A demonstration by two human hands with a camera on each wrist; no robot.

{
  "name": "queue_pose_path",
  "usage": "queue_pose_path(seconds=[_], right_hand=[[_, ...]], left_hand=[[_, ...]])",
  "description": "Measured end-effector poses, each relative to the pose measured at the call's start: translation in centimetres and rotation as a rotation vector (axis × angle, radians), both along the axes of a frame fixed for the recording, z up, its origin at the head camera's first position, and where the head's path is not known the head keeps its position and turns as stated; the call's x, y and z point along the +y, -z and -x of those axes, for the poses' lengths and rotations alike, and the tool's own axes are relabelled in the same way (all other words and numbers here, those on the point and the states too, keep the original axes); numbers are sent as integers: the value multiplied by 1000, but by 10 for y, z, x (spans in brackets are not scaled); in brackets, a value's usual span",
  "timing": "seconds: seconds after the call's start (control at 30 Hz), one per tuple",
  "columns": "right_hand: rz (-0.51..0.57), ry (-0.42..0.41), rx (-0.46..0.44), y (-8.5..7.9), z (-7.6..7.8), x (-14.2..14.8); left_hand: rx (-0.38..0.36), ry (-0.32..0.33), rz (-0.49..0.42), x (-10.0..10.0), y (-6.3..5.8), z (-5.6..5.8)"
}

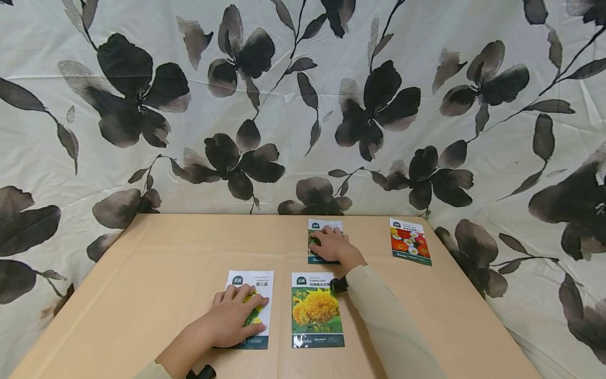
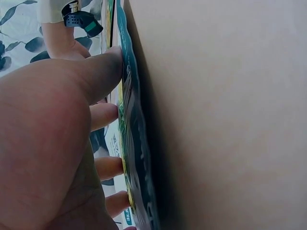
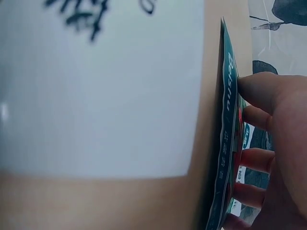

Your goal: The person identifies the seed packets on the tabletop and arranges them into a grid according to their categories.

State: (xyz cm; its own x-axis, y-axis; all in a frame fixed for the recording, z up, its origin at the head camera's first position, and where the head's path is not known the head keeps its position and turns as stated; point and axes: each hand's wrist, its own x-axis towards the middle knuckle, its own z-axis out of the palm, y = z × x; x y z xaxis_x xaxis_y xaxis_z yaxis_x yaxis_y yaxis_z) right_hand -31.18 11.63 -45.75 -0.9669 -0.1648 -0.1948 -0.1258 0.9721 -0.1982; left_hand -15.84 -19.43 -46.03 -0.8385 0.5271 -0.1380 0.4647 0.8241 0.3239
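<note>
My left hand lies with spread fingers on a seed packet with yellow flowers, at the front of the table. In the left wrist view, the thumb and fingertips touch the face of this packet. Farther back, my right hand rests its fingers on another seed packet, covering most of its picture. The right wrist view shows the thumb and fingertips on that packet, some red visible on it. Between the hands, nearer the front, a yellow sunflower seed packet lies flat, its top corner beneath the right wrist.
A seed packet with red, orange and white flowers lies at the back right of the light wooden table. Behind and beside the table hangs a white cloth with dark flowers. A blurred white surface with dark characters fills the right wrist view's left side.
</note>
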Motion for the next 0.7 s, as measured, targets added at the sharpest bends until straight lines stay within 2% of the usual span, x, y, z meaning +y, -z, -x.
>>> queue_pose_path(seconds=[0.23, 0.7], right_hand=[[-12, -3, 5, -2, -1, -1], [-24, -7, 6, 0, -1, -1]], left_hand=[[24, 7, 5, -1, -1, -1], [17, -5, 8, 1, -3, -3]])
